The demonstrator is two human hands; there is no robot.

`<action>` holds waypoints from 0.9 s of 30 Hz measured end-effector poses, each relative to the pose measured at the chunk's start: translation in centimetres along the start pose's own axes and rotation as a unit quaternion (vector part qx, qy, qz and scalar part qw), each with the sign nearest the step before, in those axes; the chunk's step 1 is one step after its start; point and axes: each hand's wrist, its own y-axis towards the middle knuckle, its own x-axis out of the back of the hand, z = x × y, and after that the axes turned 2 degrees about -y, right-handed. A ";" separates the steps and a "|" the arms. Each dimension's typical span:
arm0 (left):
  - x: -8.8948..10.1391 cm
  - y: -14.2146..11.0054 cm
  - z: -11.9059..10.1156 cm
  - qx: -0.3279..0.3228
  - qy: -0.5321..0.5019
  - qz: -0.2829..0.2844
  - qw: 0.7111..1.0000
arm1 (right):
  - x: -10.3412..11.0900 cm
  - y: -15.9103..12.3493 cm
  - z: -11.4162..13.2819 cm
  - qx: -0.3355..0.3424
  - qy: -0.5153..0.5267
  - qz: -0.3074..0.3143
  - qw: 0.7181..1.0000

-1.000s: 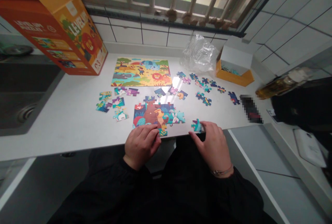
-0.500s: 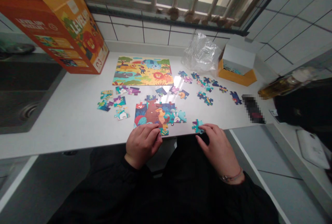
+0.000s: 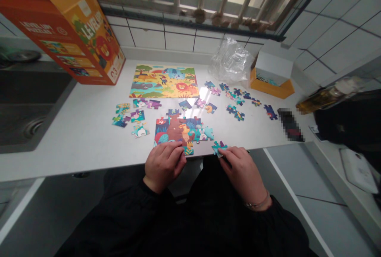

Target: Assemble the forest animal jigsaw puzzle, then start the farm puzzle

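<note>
A partly joined jigsaw [image 3: 178,130] with a bear and a rabbit lies near the front edge of the white counter [image 3: 74,138]. My left hand [image 3: 163,163] rests curled at its lower edge, fingertips on the bottom pieces. My right hand [image 3: 241,169] pinches a teal puzzle piece [image 3: 218,147] just right of the joined part. Loose pieces [image 3: 131,116] lie to the left, and more loose pieces [image 3: 235,98] are scattered to the right. A finished savanna puzzle [image 3: 163,81] lies further back.
A large orange puzzle box [image 3: 74,31] leans at the back left. At the back right sit a crumpled plastic bag [image 3: 230,64] and a small open box [image 3: 272,76]. A sink [image 3: 26,106] is on the left, a bottle [image 3: 324,96] on the right.
My right hand has slid the teal piece left along the counter edge, closer to the joined puzzle. My left hand has stayed in place.
</note>
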 end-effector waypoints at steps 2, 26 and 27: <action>0.0 0.0 0.0 -0.001 0.001 0.000 1.000 | -0.2 -0.1 -0.3 0.009 -0.007 -0.009 1.000; 0.1 0.2 -0.1 -0.001 -0.003 0.006 1.000 | -0.9 1.2 1.6 0.116 0.018 -0.137 0.984; 0.1 0.1 -0.1 0.001 -0.005 0.007 1.000 | -0.9 1.2 1.6 0.114 0.019 -0.135 0.984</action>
